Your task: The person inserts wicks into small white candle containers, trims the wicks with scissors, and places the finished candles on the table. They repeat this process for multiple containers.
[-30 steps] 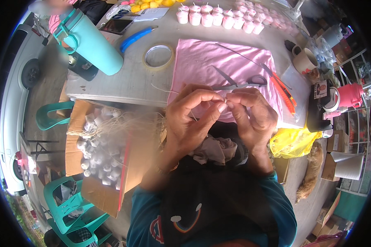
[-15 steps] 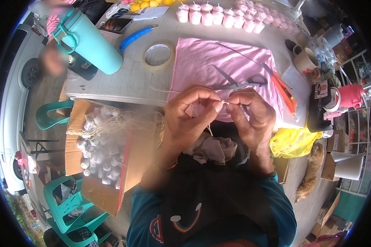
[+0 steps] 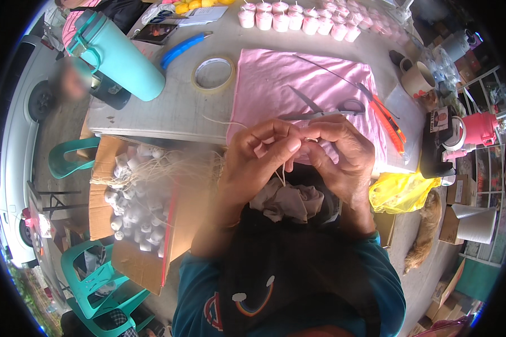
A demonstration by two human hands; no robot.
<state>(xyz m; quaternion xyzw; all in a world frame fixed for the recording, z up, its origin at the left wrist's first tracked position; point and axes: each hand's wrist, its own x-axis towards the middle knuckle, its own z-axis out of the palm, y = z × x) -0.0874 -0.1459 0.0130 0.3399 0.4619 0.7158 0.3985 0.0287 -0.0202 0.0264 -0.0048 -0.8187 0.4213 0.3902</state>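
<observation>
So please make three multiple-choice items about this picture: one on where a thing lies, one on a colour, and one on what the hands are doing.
1. Where do the scissors lie?
A. on the pink cloth
B. in the cardboard box
C. on the floor

2. What colour is the big bottle at the left of the table?
A. red
B. turquoise
C. black

3. What are the two hands doing?
A. resting flat on the table
B. holding the scissors
C. pinching a thin pale string between them

Answers:
1. A, the scissors rest on the pink cloth, just beyond the hands.
2. B, the bottle body and its lid are turquoise.
3. C, the left hand and right hand meet with fingers closed on the string, above the lap.
</observation>
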